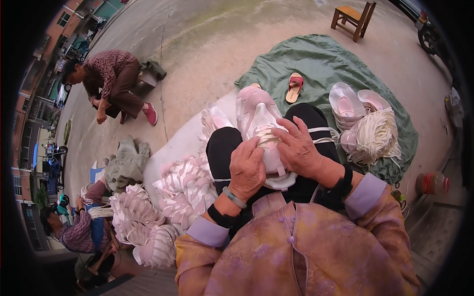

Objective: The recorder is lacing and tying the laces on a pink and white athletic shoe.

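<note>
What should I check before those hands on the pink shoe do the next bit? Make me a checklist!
1. Pink-and-white shoe sits between the knees: ok.
2. Left hand on the shoe: ok.
3. Right hand on the shoe: ok.
4. Long white lace tucked out of the way: not ok, it loops loose over the right knee.
5. Laces on the shoe pulled tight: cannot tell, the hands cover part.
6. Bundle of white strands on the green sheet: ok.

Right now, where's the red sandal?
In the head view, the red sandal lies above and right of centre, on the green sheet, right of the pink-and-white shoe and beyond the right hand.
</note>
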The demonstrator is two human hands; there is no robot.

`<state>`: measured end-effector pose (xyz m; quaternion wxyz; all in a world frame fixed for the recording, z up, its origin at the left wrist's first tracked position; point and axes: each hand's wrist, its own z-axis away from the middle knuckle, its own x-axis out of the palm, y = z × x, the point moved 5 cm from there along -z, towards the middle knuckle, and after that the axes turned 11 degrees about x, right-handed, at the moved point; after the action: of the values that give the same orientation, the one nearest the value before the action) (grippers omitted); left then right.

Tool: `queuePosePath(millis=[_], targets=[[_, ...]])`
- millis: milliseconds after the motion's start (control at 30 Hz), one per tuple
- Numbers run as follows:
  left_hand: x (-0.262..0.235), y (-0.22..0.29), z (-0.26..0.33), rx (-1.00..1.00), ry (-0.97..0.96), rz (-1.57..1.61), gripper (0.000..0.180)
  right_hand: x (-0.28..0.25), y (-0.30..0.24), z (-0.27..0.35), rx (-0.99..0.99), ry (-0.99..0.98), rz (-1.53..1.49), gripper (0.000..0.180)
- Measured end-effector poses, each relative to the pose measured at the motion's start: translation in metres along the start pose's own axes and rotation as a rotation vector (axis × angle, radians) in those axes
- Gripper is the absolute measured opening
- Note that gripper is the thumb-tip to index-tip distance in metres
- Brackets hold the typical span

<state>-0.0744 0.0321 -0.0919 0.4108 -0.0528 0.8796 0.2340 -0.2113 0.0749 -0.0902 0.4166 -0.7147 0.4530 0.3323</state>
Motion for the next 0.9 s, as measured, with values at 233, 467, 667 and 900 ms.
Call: queuePosePath(millis=[233,467,667,900], targets=[[-0.002,0.002,-0.001,0.063,0.006,-0.022,0.025,-0.002,0.001,0.0,0.02,-0.031,-0.05,0.016],[-0.006,0.006,-0.006,0.099,-0.016,-0.056,0.018,-0.007,0.0,0.0,-0.019,-0.001,0.003,0.014],[-0.003,0.006,-0.017,-0.009,0.024,0.05,0.023,-0.015,0.021,0.002,0.149,0.124,-0.501,0.011],[0.023,0.009,-0.034,-0.065,-0.106,-0.045,0.025,-0.03,0.048,0.005,0.352,0.183,-0.649,0.008]])
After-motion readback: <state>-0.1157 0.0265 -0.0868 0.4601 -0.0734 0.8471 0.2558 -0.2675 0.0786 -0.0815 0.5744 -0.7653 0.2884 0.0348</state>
